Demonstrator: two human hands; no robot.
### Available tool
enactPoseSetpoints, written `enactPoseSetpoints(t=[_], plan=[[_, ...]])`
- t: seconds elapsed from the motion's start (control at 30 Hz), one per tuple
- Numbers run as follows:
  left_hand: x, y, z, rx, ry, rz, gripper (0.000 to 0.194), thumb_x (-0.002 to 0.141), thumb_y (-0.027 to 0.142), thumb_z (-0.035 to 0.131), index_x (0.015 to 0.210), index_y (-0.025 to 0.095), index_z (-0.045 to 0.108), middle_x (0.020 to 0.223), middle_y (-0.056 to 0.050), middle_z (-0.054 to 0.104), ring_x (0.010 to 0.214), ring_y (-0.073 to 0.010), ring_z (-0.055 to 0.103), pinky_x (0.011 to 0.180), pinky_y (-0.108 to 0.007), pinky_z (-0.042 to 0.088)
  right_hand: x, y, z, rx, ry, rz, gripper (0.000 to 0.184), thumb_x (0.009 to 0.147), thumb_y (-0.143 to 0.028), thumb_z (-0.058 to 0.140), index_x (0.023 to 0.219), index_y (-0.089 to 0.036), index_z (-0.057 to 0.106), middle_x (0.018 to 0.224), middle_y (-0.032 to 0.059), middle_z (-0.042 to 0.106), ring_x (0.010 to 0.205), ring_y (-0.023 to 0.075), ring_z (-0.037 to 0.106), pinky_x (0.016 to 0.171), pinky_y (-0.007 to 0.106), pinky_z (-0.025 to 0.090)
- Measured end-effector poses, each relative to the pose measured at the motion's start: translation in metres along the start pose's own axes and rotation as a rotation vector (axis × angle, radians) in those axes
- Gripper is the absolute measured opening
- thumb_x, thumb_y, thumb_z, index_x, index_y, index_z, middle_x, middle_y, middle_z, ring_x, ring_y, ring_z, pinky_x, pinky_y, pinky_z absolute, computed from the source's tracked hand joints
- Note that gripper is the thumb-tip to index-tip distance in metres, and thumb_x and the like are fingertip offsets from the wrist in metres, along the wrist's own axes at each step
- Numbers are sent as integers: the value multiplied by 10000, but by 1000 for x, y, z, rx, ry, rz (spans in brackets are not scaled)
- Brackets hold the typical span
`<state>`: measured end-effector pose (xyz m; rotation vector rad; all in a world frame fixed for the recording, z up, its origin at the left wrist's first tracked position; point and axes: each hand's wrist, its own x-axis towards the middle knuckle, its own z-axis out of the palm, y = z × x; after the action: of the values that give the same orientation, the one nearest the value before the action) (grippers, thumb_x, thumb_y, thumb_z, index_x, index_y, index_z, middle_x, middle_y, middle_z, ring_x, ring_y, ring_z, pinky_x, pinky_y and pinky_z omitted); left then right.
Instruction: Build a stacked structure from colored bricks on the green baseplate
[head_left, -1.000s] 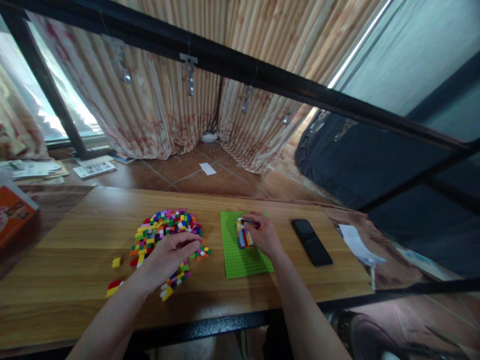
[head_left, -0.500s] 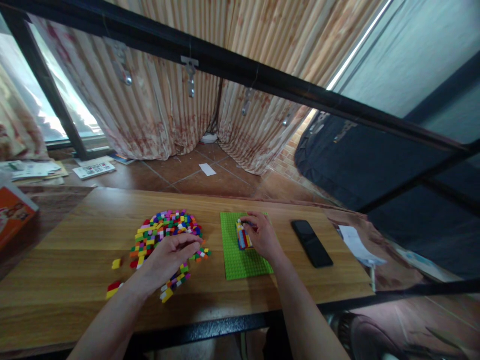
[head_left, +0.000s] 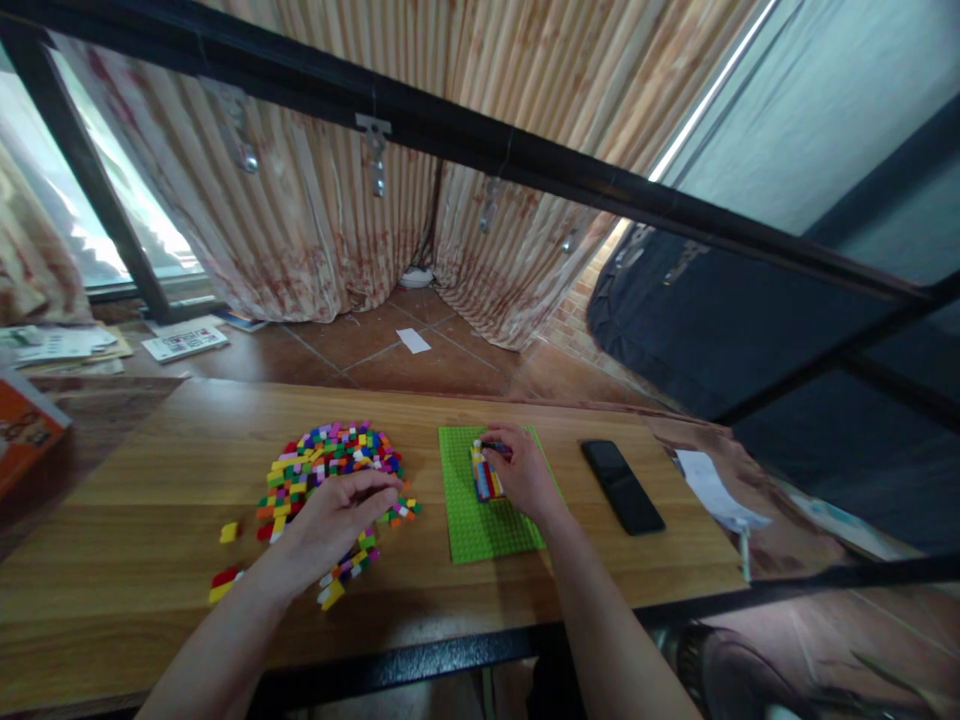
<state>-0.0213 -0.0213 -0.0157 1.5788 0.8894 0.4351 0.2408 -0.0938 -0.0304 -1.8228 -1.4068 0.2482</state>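
On the wooden table lies a green studded baseplate [head_left: 469, 535], with a small built block of toy bricks [head_left: 486, 482] on it in blue, red, yellow and white. My right hand [head_left: 527, 475] is over this block, its fingers bent and closed at the block's far end around what looks like a small dark brick. Further left, my left hand [head_left: 337, 515] hovers over the near side of a loose pile of toy bricks [head_left: 337, 455], thumb and fingertips drawn together. Whether anything sits between them is hidden.
To the right of the baseplate lies a black phone [head_left: 622, 487]. A yellow brick [head_left: 229, 532] and a few red and yellow bricks [head_left: 223, 583] lie apart at the left. Beyond the table runs a dark metal bar [head_left: 450, 115] before curtains. An orange box [head_left: 26, 430] stands at far left.
Both hands stay almost where they were. The right fingers have shifted only slightly at the block's far end. The whole view has moved a little.
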Motion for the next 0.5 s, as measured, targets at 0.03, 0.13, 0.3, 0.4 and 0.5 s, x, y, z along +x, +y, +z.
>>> enactPoseSetpoints(t=[0.03,0.13,0.3,0.4,0.5], plan=[[0,0,0,1,2,1,370,762,487,623,978,199,712,943,-35,734,884,-202,641,779,-279,475,0,-1,0,2,-2,4,180,798,-151,581,912,-209,707,1105,82,635,1062,229,567,962,421,439],[0,0,0,11,6,-2,376,759,489,623,971,192,715,933,-42,735,868,-200,643,768,-282,478,1,-2,0,3,-4,9,184,795,-137,576,905,-207,706,1097,79,643,1052,224,572,962,414,437],[0,0,-1,28,5,-2,383,762,498,620,977,196,718,918,-34,736,855,-199,646,746,-270,478,2,-1,0,10,-20,14,199,789,-120,556,870,-223,706,1066,61,662,1047,213,577,959,403,435],[-1,1,-1,47,-7,6,380,773,497,606,984,202,720,926,-31,734,857,-198,643,741,-267,475,3,2,1,28,-45,5,206,781,-115,552,868,-225,703,1033,51,678,1020,204,586,942,387,443],[-1,3,-1,48,-4,7,385,763,506,606,962,198,723,920,-33,731,833,-196,638,711,-261,473,3,1,1,30,-44,15,203,779,-124,552,861,-230,704,990,40,692,976,200,603,910,375,458]])
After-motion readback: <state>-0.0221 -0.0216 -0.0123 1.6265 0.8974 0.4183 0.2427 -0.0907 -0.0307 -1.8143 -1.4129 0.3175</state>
